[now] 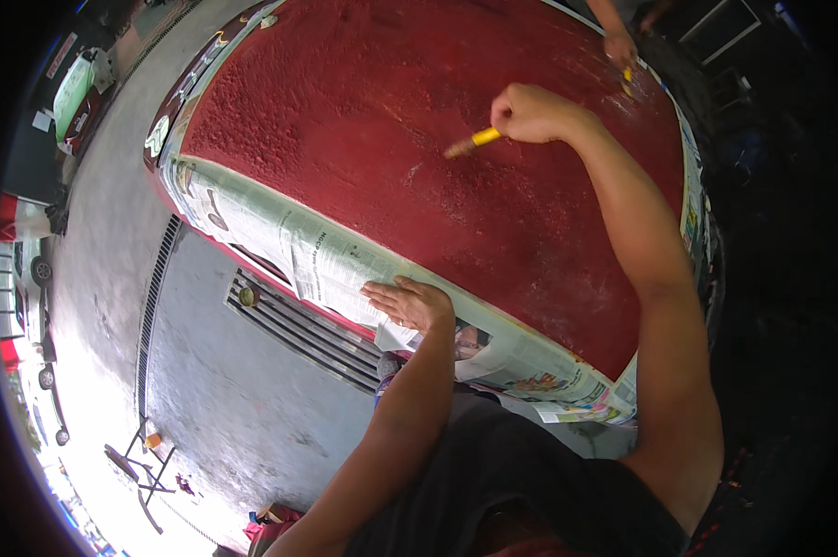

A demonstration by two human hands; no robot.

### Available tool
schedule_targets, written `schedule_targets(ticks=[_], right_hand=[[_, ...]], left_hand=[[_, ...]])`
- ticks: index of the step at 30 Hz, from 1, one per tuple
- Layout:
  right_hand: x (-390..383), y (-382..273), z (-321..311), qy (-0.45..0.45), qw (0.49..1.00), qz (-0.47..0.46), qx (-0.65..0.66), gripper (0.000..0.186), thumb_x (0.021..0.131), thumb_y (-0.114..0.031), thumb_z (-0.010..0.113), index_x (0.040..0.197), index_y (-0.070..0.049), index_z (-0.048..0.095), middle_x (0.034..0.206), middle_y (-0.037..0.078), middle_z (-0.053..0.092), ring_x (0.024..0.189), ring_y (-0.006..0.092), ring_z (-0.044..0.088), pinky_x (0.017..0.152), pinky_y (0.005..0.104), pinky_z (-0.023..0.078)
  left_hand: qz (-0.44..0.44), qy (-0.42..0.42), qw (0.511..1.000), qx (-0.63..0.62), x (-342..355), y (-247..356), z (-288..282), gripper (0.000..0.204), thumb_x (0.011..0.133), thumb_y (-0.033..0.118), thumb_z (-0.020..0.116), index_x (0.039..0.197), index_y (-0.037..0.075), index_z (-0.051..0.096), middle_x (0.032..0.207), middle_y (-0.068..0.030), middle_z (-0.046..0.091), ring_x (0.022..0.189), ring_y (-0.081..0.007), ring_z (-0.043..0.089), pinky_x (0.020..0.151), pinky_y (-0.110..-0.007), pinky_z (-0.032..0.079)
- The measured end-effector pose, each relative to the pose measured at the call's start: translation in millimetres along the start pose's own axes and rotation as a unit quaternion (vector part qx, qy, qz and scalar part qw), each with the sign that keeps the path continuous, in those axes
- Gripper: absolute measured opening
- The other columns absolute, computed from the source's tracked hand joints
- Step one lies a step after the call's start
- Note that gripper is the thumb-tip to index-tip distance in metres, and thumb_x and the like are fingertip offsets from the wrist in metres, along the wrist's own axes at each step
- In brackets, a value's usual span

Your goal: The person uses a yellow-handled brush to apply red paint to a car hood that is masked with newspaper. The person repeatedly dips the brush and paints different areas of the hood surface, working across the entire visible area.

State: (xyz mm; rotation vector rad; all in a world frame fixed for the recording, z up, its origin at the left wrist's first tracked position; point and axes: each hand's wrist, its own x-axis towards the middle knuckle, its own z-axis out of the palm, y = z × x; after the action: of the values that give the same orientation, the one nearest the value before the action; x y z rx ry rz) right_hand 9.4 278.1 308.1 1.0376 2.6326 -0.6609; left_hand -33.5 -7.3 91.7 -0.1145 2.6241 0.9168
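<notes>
Paintbrush (475, 142): above mid car panel (372, 176), bristles touching or just over it; likely light, stiff-handled, soft-tipped; best gripped by its yellow handle.
Right hand (530, 113): closed around the handle.
Red coating: wrinkled, probably slippery.
Left hand (414, 304): fingers extended, flat on newspaper masking (331, 265).
Far edge: co-worker's hand (620, 48), second brush (628, 82).

Dark print is carried by the newspaper sheets (303, 255) taped along the near edge of the red panel (363, 176) – a bold heading (320, 249) is set beside columns of small type, too fine to be made out. Coloured lettering (581, 379) is borne near the corner. Reddish markings are shown on a small pale sign (61, 56) – blurred by distance.
</notes>
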Motion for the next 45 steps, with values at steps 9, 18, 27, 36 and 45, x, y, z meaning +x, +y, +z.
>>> schedule_targets(ticks=[9,18,27,36,45], right_hand=[[118.5,-55.2,53.4,0.215,0.970,-0.042,0.101,0.025,0.091,-0.015,0.062,0.112,-0.008,0.074,0.095,0.015,0.073,0.086,0.0262,0.070,0.076,0.0417,0.053],[21.8,9.7,1.8,0.047,0.990,0.031,-0.128,0.013,0.082,-0.014,0.069,0.090,-0.006,0.075,0.087,0.015,0.072,0.084,0.0315,0.071,0.074,0.0435,0.054],[-4.1,17.1,80.9,0.201,0.976,0.040,0.070,0.023,0.098,-0.018,0.057,0.115,-0.010,0.069,0.105,0.020,0.071,0.098,0.0390,0.069,0.085,0.0484,0.055],[-244.6,88.1,128.4,0.189,0.958,0.162,0.141,0.020,0.093,-0.012,0.064,0.109,-0.002,0.070,0.077,0.014,0.069,0.071,0.0253,0.067,0.066,0.0397,0.049],[-428.6,198.9,231.8,0.410,0.750,0.402,0.327,0.021,0.094,-0.014,0.064,0.110,-0.003,0.072,0.073,0.003,0.064,0.066,0.0077,0.054,0.058,0.0287,0.041]], left_hand=[[0.001,0.011,1.000,-0.009,1.8,-3.6,4.2,0.068,0.107,0.046,0.024,0.163,0.011,0.007,0.171,-0.0088,0.004,0.157,-0.0300,0.008,0.125,-0.049,0.015],[-0.004,-0.023,1.000,-0.002,1.9,-2.4,-2.4,0.069,0.107,0.047,0.020,0.163,0.011,0.001,0.171,-0.0096,0.000,0.157,-0.0298,0.003,0.125,-0.050,0.013],[0.001,-0.011,1.000,0.002,1.8,-5.1,1.2,0.070,0.107,0.047,0.021,0.163,0.010,0.001,0.171,-0.0096,0.000,0.157,-0.0308,0.004,0.124,-0.050,0.015],[0.026,0.033,0.995,0.086,4.6,-8.7,12.4,0.072,0.107,0.051,0.016,0.163,0.008,0.004,0.171,-0.0108,0.007,0.155,-0.0346,0.016,0.119,-0.056,0.026],[0.051,0.045,0.998,0.005,-7.3,-10.4,14.1,0.078,0.105,0.056,0.012,0.161,0.004,0.002,0.169,-0.0177,0.003,0.154,-0.0411,0.013,0.120,-0.060,0.025]])
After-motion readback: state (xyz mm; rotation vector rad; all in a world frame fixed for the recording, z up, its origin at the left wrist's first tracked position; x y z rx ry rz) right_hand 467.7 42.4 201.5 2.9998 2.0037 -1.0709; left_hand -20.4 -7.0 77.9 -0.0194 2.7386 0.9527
